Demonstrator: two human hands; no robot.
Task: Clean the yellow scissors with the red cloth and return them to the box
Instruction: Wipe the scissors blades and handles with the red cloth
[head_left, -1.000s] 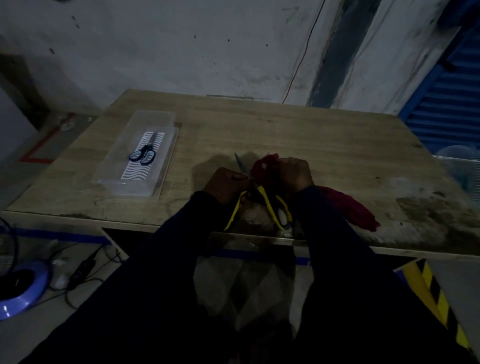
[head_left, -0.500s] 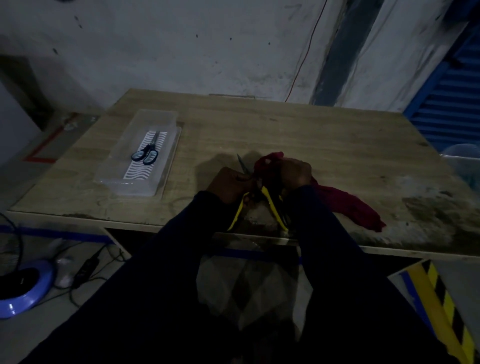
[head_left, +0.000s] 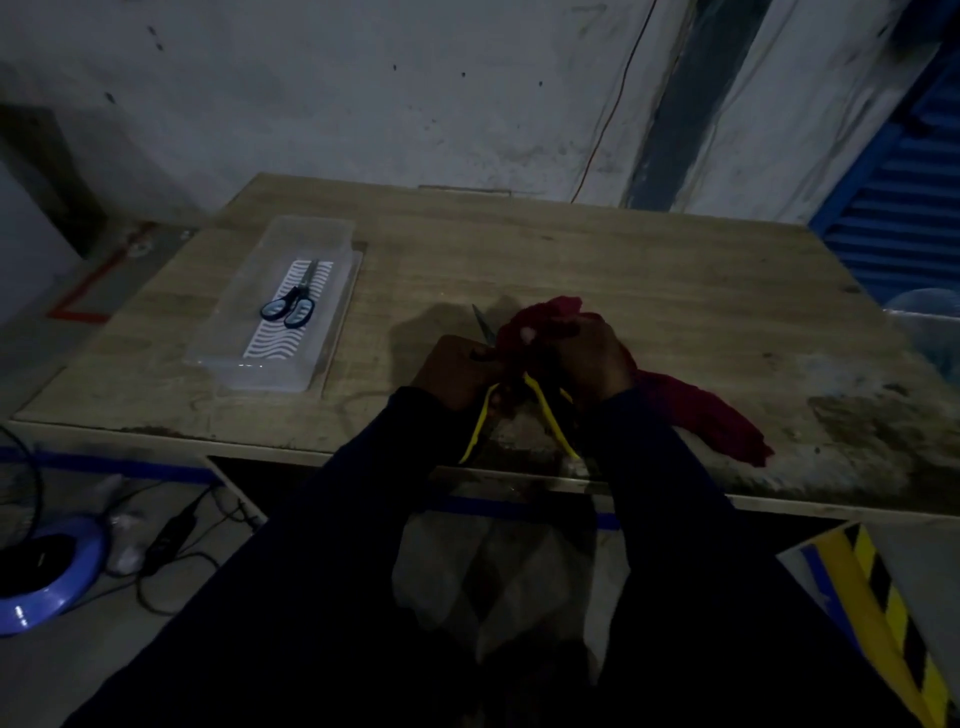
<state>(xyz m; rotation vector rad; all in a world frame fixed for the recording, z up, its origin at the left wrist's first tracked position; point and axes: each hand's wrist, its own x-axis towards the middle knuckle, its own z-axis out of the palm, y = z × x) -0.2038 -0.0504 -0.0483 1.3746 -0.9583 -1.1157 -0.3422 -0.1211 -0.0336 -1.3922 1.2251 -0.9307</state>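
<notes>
Gripping the yellow scissors (head_left: 544, 410), blades pointing away, your left hand (head_left: 457, 371) sits nearer the box (head_left: 306, 234); your right hand (head_left: 592, 358) clutches the red cloth (head_left: 701, 415) round them.

the yellow scissors (head_left: 544, 409) are up over the bench's (head_left: 623, 270) near edge, handles splayed toward the person, a grey blade tip pointing away, gripped by the left hand (head_left: 457, 371). the red cloth (head_left: 696, 415) is bunched round the blades in the right hand (head_left: 592, 358), its tail trailing right on the bench. the clear, shallow box (head_left: 332, 244) lies well apart at the left.
</notes>
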